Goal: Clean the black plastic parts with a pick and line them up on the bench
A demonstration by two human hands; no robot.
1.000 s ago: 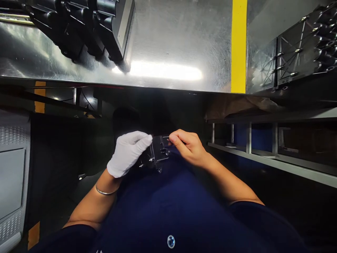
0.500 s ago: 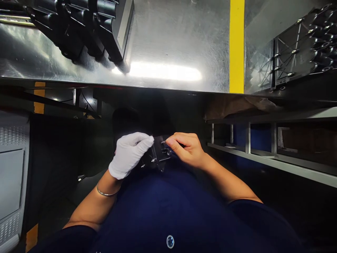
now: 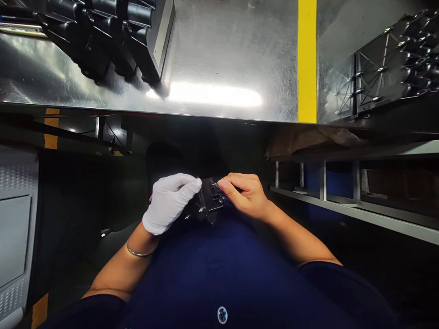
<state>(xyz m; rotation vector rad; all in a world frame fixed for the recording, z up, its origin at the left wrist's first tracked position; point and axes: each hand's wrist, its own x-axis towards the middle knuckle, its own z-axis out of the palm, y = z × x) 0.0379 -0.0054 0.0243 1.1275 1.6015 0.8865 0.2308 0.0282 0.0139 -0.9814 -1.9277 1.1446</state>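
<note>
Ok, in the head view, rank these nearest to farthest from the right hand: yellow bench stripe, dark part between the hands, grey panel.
From the right hand:
1. Dark part, just left of it.
2. Yellow stripe, ahead and right.
3. Grey panel, far left.

One gloved left hand (image 3: 171, 201) is holding one dark part (image 3: 207, 193) and one bare right hand (image 3: 245, 193) is pinching one thin piece (image 3: 215, 184), mid-frame. One bracelet (image 3: 140, 254) is showing at lower left, one button (image 3: 222, 315) at bottom centre. One yellow stripe (image 3: 307, 59) is crossing one metal desk (image 3: 222, 45), upper right. At least two orange strips (image 3: 51, 130) are showing at left.
</note>
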